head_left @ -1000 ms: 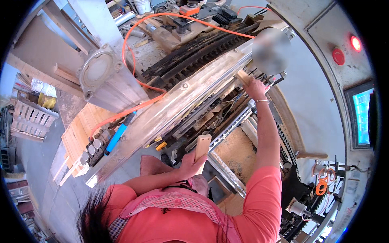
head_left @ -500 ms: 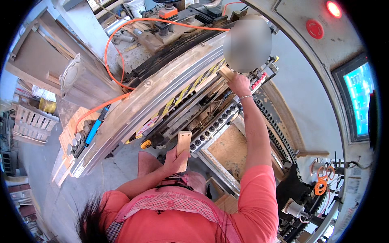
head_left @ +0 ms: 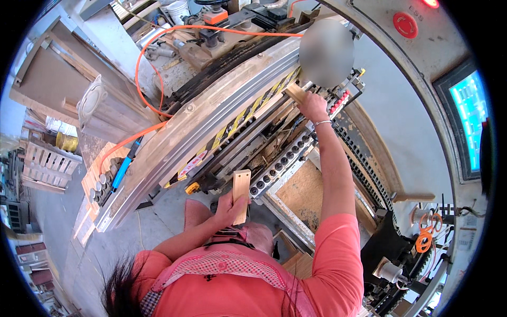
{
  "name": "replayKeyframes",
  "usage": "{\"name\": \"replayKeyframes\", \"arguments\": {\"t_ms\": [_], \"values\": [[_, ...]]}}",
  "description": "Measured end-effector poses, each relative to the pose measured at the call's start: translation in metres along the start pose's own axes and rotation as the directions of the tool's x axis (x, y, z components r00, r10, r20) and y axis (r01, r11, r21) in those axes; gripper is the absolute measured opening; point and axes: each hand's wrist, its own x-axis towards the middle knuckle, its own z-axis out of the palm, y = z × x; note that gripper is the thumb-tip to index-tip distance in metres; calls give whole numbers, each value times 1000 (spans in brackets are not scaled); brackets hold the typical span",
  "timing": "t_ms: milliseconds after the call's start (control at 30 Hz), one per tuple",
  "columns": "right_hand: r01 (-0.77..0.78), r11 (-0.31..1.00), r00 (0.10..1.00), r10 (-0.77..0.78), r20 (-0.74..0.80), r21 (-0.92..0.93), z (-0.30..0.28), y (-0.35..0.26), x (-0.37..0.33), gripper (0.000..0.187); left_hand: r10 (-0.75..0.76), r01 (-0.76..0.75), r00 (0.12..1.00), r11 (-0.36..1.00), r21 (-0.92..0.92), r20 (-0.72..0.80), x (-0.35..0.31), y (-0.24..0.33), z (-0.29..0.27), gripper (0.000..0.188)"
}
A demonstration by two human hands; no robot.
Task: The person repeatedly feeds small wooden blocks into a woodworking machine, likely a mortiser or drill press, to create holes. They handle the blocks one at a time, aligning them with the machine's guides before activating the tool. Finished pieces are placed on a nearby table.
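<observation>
Close to my body, my left hand (head_left: 228,208) is closed around a short pale wooden block (head_left: 242,189) held nearly upright, with two small dark holes near its top end. My right arm stretches forward, and my right hand (head_left: 315,108) grips the end of another wooden piece (head_left: 295,93) by the machine's far side. Below that hand runs a row of black round knobs or cups (head_left: 280,165) along a metal rail. Whether the far piece rests on the machine, I cannot tell.
A long machine beam (head_left: 211,100) with yellow-black striping crosses in front of me. An orange hose (head_left: 138,68) loops over it. On the right are a red stop button (head_left: 405,25) and a lit screen (head_left: 469,124). A sawdust-covered panel (head_left: 301,193) lies below my right arm.
The view has shifted slightly. Both hands keep their wooden pieces in about the same places.
</observation>
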Motion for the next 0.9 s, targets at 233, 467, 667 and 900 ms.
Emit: {"name": "replayKeyframes", "arguments": {"t_ms": [233,467,667,900], "values": [[-39,999,998,39,56,-5,-7,-3,0,41,-56,56,998,998,-43,13,-1,-6,-1,21],[-37,999,997,37,63,-10,-11,-6,-2,43,-27,28,999,999,-29,21,1,0,-3,21],[-54,998,997,55,56,-12,-12,-7,-3,45,-33,33,999,999,-38,18,0,-4,-4,20],[-70,997,997,69,26,29,-3,-16,-14,44,-99,99,995,992,-75,4,0,1,-2,21]]}}
